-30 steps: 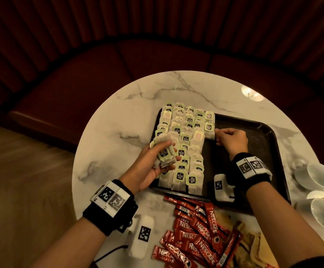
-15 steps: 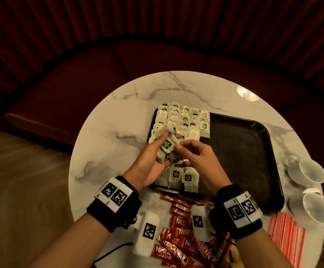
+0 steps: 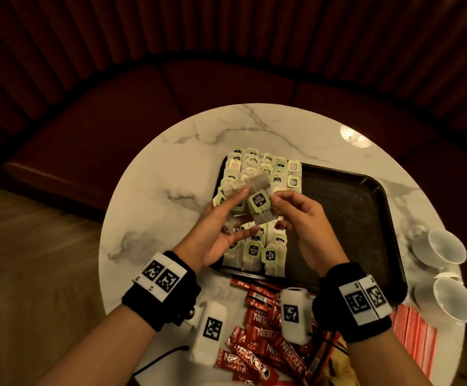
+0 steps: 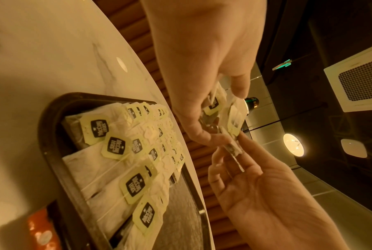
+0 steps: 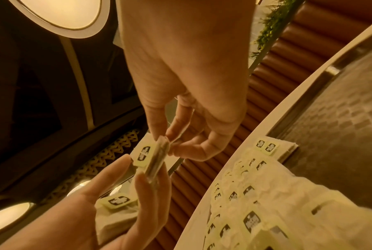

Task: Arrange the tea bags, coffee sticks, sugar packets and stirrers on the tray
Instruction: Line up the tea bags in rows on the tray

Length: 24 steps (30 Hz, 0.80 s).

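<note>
Step in hand: judged to be peeling one tea bag off a held bunch, for the rows on the tray (image 3: 377, 196).
Left hand (image 3: 215, 232): centre of the head frame, above the tray's left half; palm up, fingers and thumb curled round a small bunch of tea bags (image 3: 235, 190).
Right hand (image 3: 301, 218): just right of the left hand; thumb and fingertips pinch the top bag (image 3: 260, 204) by its right edge. That bag touches the bunch along its left side; whether it is free of the bunch I cannot tell.
Laid bags (image 3: 257, 246): overlapping rows fill the tray's left part, from its upper-left corner to its lower edge. The right part of the tray is bare and dark.
Coffee sticks (image 3: 260, 330): red heap on the table (image 3: 154, 201), bottom centre of the frame, below the tray; none on the tray yet.
Striped packets (image 3: 416, 332): flat red-striped stack, lower right; contents unclear.
Cups (image 3: 446, 249): two white cups at the right edge, near the tray's right rim.
Risk 1: strings and tags in the bunch may tangle, so pulling one bag could drag a second out and drop it on the laid rows.
Risk 2: the bags are thin paper; a hard pinch or tug could tear one.
Risk 3: both hands hover directly over the rows; a low wrist could scuff the overlap out of line.
Progress: judged under halfway, with only tea bags placed.
</note>
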Each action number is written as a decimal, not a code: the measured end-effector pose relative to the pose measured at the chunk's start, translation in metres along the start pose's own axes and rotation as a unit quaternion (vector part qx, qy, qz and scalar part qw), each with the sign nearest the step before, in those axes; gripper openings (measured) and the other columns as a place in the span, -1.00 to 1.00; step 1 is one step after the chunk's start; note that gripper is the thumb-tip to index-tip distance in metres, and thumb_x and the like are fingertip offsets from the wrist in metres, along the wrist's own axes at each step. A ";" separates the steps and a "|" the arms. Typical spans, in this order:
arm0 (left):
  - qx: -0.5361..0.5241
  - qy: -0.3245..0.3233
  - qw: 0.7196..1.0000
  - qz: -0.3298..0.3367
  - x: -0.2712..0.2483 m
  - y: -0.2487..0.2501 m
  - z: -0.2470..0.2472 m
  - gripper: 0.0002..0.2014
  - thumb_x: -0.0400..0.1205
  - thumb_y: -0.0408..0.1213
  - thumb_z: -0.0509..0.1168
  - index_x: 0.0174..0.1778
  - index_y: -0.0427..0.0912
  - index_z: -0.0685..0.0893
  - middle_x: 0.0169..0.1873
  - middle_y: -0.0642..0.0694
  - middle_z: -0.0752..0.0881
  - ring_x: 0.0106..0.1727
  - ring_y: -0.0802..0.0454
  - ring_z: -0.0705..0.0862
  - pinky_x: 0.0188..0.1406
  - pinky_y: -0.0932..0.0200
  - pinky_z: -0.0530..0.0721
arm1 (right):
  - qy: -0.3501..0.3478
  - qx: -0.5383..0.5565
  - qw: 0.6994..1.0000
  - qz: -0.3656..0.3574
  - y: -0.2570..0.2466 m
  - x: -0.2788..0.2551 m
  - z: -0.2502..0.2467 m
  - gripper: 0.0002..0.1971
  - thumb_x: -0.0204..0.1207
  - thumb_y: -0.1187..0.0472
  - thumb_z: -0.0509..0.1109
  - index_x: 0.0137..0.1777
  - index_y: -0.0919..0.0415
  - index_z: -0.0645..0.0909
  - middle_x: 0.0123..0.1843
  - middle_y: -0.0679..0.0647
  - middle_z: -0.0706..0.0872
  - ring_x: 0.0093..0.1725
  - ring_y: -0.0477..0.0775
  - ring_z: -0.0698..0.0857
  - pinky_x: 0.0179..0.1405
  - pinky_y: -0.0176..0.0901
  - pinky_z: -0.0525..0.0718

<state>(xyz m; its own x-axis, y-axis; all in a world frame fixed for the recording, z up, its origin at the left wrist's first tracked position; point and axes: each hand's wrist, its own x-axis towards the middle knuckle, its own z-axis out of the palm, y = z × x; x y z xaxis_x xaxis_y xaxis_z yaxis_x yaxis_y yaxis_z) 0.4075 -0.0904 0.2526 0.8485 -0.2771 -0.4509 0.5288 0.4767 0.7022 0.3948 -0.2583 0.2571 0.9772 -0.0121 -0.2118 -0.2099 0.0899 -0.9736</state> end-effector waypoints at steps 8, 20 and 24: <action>0.092 -0.052 0.994 0.022 -0.005 -0.001 0.003 -0.63 0.37 -0.32 0.50 0.11 -0.11 0.68 -0.13 -0.05 0.83 -0.12 0.09 0.79 -0.32 0.26 0.73 | -0.004 -0.050 0.998 -0.027 -0.010 -0.003 0.002 -0.88 0.60 0.25 0.40 0.03 0.14 0.78 -0.17 -0.04 0.85 -0.18 -0.16 0.76 -0.23 -0.32 0.67; -0.005 0.000 1.000 0.011 -0.004 0.008 -0.008 -0.65 0.60 -0.68 0.18 0.27 -0.35 0.57 0.11 -0.40 0.74 -0.02 -0.25 0.81 -0.22 0.04 0.84 | -0.030 -0.169 0.980 -0.101 -0.053 0.005 -0.021 -0.85 0.69 0.26 0.29 0.15 0.26 0.65 0.05 0.21 0.78 -0.08 0.11 0.84 -0.19 -0.09 0.84; -0.027 0.029 0.999 -0.011 -0.003 0.013 -0.002 -0.72 0.61 -0.57 0.18 0.19 -0.35 0.64 0.08 -0.30 0.78 0.08 -0.17 0.80 -0.35 0.24 0.77 | -0.072 -0.249 0.956 -0.138 -0.070 0.006 -0.026 -0.87 0.68 0.25 0.30 0.12 0.14 0.67 0.04 0.12 0.78 -0.04 0.04 0.83 -0.16 -0.11 0.83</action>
<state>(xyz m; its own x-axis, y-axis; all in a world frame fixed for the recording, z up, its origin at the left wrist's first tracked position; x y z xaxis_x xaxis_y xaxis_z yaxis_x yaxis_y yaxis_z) 0.4119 -0.0817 0.2620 0.8330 -0.2400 -0.4986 0.5446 0.5150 0.6620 0.4149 -0.2907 0.3218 0.9840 0.1743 0.0370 0.1023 -0.3824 -0.9183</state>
